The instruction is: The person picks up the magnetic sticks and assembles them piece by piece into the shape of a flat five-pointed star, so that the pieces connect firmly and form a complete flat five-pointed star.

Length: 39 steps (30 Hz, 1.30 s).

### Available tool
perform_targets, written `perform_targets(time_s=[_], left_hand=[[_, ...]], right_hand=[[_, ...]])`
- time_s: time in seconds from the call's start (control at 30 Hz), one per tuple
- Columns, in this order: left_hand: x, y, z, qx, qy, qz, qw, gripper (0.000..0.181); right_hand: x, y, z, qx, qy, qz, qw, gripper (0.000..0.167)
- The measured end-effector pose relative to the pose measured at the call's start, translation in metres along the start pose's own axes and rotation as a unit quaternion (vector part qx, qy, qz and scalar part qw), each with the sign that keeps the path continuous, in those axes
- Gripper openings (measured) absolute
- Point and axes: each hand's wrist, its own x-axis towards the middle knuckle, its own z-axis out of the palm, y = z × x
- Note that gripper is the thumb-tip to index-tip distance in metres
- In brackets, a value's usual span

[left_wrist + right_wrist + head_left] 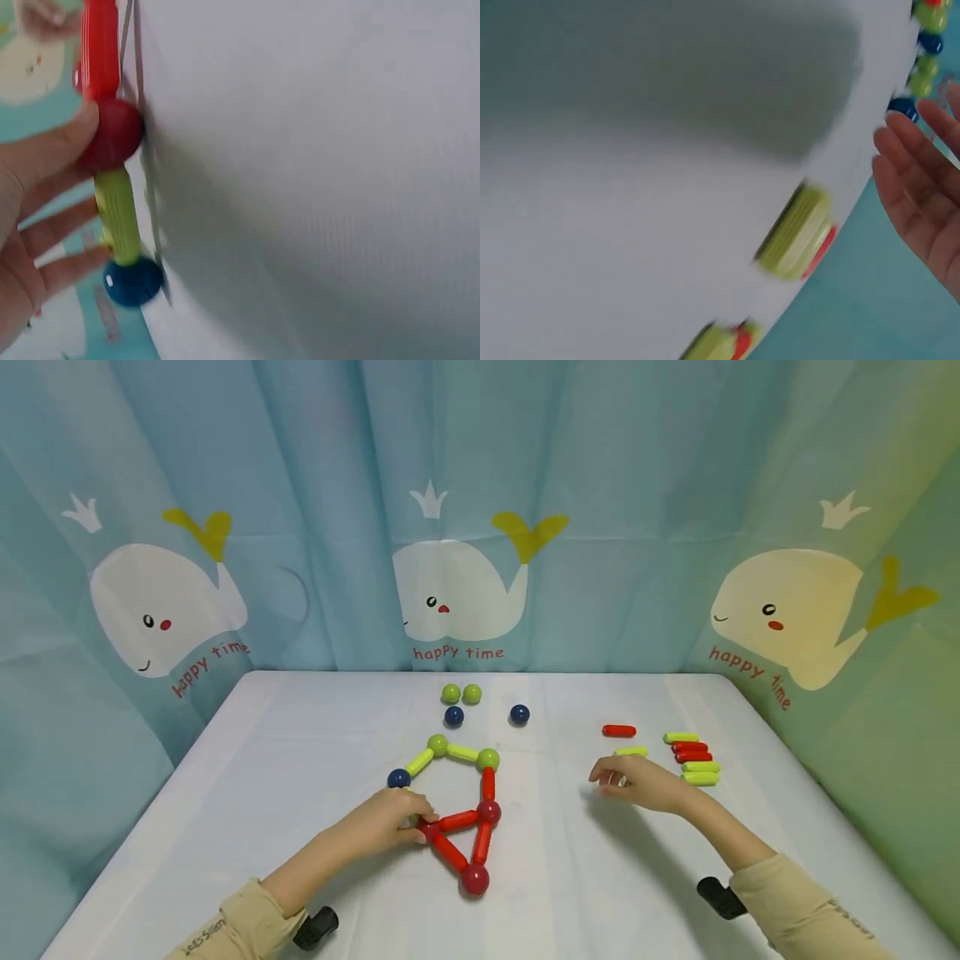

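Note:
A joined shape of balls and rods lies on the table. Its upper ring has lime balls [488, 760], lime rods [462, 752] and a blue ball [399, 778]; red rods [450, 852] form a triangle below, with a red ball [475, 880] at its tip. My left hand [386, 821] pinches the shape's left red ball [112, 135], its thumb on that ball and other fingers beside the lime rod [118, 217]. Loosely bent, my right hand [648, 783] hovers above the table, holding nothing. Just behind it lies a loose lime rod [630, 751].
Loose lime balls [472, 694] and blue balls [519, 715] sit at the back of the table. A red rod [618, 731] lies on the right, near a row of lime and red rods [693, 757]. A whale-print curtain [330, 568] hangs behind.

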Motion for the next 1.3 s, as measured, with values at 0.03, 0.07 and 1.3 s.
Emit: perform_targets(time_s=[0.03,0.07,1.3], left_hand=[[-0.001,-0.004,-0.002,-0.008,-0.006,-0.002,0.9999,0.021],[-0.001,-0.008,-0.004,-0.013,-0.011,-0.004,0.9998,0.021],[0.043,0.030,0.025,-0.045,0.045,-0.094,0.9936,0.033]], right_hand=[[-0.002,0.005,-0.002,-0.007,0.015,-0.001,0.9999,0.013],[-0.004,0.009,-0.003,-0.014,0.029,-0.002,0.9995,0.011],[-0.021,0.062,-0.003,-0.099,0.059,0.064,0.9912,0.030]])
